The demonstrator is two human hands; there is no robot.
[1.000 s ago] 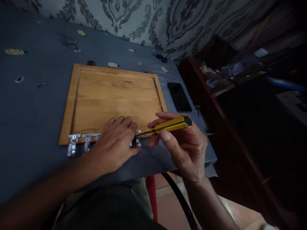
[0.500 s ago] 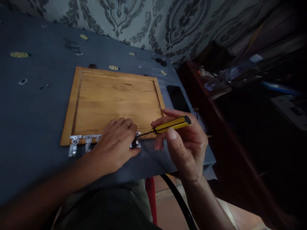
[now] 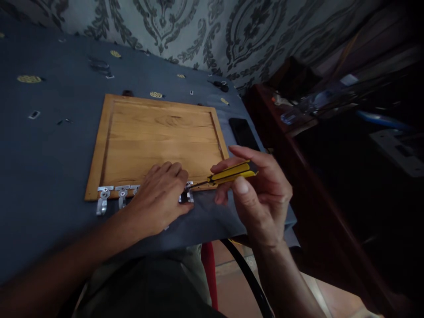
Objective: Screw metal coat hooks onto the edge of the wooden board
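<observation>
A framed wooden panel (image 3: 162, 137) lies flat on the blue cloth. Along its near edge sit several silver hook-shaped metal fittings (image 3: 102, 199). My left hand (image 3: 160, 194) presses on that edge, its fingers curled over the rightmost metal fitting (image 3: 189, 196) and partly hiding it. A yellow-and-black screwdriver (image 3: 232, 172) rests between the thumb and fingers of my right hand (image 3: 265, 198). Its shaft slants down to the left, and the tip meets the fitting beside my left fingers. Exactly where the tip sits is too small to make out.
To the panel's right lies a black phone (image 3: 244, 133). Keys (image 3: 221, 85) and scissors (image 3: 99, 65) lie farther back, and small screws (image 3: 68, 120) at left. A dark wooden cabinet (image 3: 318, 194) with a clear bottle (image 3: 318, 101) on it borders the table's right side.
The screwdriver has turned a little in my right hand, and my fingers have shifted and spread around its handle. My left hand stays on the fitting. The view has moved slightly.
</observation>
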